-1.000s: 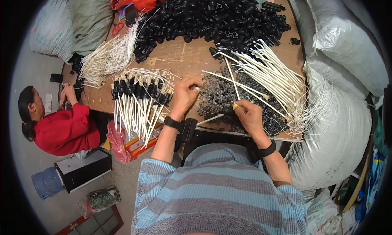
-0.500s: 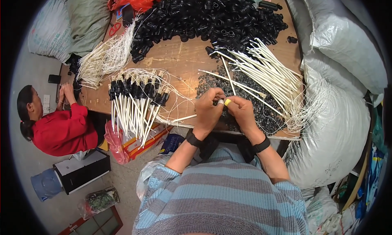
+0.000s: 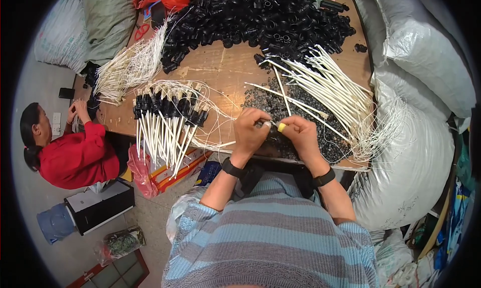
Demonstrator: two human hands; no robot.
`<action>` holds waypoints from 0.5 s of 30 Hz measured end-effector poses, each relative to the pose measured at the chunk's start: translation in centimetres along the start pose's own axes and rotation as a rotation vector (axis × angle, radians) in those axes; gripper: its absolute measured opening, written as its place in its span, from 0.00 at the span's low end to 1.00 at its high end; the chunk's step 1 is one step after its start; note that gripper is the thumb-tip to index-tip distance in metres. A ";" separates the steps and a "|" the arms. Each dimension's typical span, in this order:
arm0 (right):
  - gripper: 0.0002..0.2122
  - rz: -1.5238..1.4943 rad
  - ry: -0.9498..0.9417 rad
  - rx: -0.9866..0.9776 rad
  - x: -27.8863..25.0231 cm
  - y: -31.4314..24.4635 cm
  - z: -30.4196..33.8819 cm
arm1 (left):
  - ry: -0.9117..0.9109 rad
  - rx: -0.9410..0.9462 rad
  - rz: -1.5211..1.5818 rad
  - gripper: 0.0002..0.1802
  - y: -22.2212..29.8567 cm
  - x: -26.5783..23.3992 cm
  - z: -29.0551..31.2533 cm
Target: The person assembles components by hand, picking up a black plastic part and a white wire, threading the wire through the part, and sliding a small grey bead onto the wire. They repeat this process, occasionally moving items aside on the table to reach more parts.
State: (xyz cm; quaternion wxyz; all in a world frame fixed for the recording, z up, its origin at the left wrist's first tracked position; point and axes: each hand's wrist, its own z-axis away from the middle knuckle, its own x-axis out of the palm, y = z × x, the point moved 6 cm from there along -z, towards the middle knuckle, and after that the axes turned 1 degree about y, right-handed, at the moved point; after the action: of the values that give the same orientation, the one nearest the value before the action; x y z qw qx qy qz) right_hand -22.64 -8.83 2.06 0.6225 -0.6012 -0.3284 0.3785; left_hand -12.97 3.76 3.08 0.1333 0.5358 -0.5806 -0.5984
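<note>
Close together at the table's front edge are my two hands, each pinched. My left hand (image 3: 251, 133) has a whitish wrap on a fingertip; my right hand (image 3: 302, 137) wears a yellow one. Whatever their fingertips hold is too small and covered to make out. A pile of small dark plastic pieces (image 3: 328, 140) spreads beneath and beside them. A bundle of white rods with thin wires (image 3: 333, 95) lies to the right, with a few loose rods pointing toward my hands. To the left, white rods with black sockets (image 3: 160, 122) overhang the table edge.
Black plastic sockets (image 3: 260, 22) are heaped along the far side of the wooden table (image 3: 210, 67). More wired white rods (image 3: 123, 72) lie at the far left, near red scissors (image 3: 142, 31). Full white sacks (image 3: 406, 158) crowd the right. A person in red (image 3: 75, 155) sits at the left.
My hands have drawn slightly apart, the right one shifting a little to the right; both stay pinched. The person in red has raised their hands slightly.
</note>
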 end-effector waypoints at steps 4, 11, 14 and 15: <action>0.04 -0.861 -0.203 0.376 -0.2 0.5 -0.1 | -0.225 0.110 0.170 0.18 2.5 0.7 0.1; 0.17 0.696 -0.188 -0.648 -0.3 -4.1 1.3 | -0.296 0.015 0.027 0.14 0.1 0.5 0.0; 0.19 0.931 -0.252 -0.611 0.5 -3.6 1.4 | -0.310 -0.007 -0.030 0.15 0.0 0.7 0.3; 0.19 0.931 -0.252 -0.611 0.6 -3.3 1.4 | -0.310 -0.007 -0.030 0.15 0.0 0.7 0.3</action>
State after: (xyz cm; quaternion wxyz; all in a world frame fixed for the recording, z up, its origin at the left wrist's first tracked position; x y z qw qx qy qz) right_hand -23.31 -7.59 5.40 0.1440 -0.7855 -0.1949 0.5695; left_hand -13.49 3.37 2.62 0.0347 0.4451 -0.5842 -0.6778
